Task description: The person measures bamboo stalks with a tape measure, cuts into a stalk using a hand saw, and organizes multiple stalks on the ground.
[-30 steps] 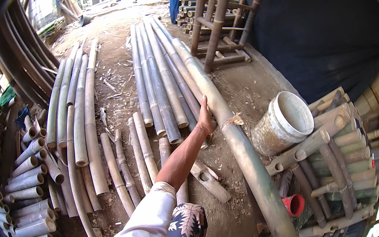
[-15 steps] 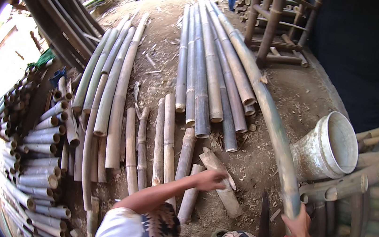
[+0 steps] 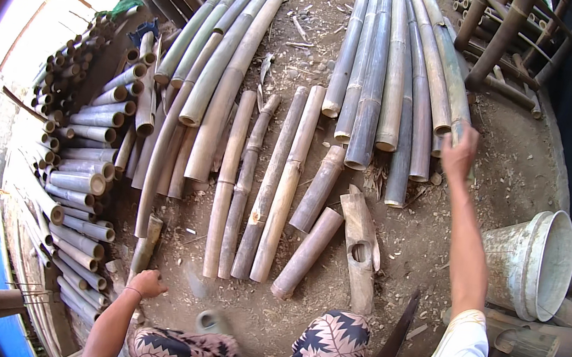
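Shifted pole: since half a second ago, long green-and-tan bamboo pole (image 3: 456, 89) has come in against the right side of the row of long grey and tan bamboo poles (image 3: 371, 82); near end no longer juts back past theirs. Left hand (image 3: 148, 283) has swung out left. Head view turned too.
Row: side by side, between 12 and 1 o'clock from the person.
Pole axis: near end at 1 o'clock, length running away toward 11 to 12, roughly along its neighbours. Fully down or just above ground: cannot tell.
Bucket: dirty white plastic bucket (image 3: 522, 264), tipped, 4 to 5 o'clock from right hand (image 3: 459, 153).
Holed piece: pale split bamboo with oval hole (image 3: 359, 220), 7 o'clock from right hand.
Stub: short brown bamboo stub (image 3: 146, 247), just beside left hand, at its 12.
Right hand: nearer one; touches pole's near end, fingers bent over it. Firm grip or not: hidden.
Left hand: well apart from pole, which bears 1 to 2 o'clock; fingers curled, nothing seen in them, how far closed unclear.
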Demonstrator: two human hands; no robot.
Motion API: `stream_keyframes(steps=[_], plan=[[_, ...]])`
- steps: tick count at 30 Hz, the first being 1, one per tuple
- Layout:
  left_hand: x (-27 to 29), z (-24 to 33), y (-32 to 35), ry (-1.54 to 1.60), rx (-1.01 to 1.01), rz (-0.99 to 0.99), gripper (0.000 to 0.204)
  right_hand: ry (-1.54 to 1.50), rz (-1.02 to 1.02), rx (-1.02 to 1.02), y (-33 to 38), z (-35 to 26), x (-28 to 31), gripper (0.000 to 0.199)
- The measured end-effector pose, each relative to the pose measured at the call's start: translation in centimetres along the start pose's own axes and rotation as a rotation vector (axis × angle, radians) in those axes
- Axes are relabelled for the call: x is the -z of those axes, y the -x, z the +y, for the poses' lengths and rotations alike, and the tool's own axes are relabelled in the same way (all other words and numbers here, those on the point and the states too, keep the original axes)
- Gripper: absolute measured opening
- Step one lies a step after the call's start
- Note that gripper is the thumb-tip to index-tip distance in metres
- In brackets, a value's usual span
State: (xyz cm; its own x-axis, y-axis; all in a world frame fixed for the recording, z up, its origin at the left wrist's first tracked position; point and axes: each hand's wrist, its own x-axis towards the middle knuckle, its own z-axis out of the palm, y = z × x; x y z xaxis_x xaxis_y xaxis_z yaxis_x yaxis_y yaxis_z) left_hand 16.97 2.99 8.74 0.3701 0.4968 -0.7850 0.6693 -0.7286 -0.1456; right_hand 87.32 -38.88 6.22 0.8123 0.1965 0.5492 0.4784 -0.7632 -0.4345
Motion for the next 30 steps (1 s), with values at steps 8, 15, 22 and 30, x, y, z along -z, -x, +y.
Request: stream_keyframes(steps=[8,15,22,30], plan=[[-2.4,18.3,-2.8,-0.115,-0.527,0.040,0.071,0.128,-0.858,0.022,27.2,-9.3,3.7,0.069],[-8.4,33.3,-5.3,0.351,-0.507,0.565,0.070,0.199,-0.691,-0.296,45.7,-4.6,7.4,0.105],[-7.0,30.8,-6.2,0.614,-0.586,0.234,0.071,0.183,-0.739,-0.346,46.8,-10.7,5.8,0.103],[-6.5,27.0,-11.3,0.997,-0.766,0.000,0.070,0.303,-1.000,-0.314,49.7,-21.2,8.6,0.123]])
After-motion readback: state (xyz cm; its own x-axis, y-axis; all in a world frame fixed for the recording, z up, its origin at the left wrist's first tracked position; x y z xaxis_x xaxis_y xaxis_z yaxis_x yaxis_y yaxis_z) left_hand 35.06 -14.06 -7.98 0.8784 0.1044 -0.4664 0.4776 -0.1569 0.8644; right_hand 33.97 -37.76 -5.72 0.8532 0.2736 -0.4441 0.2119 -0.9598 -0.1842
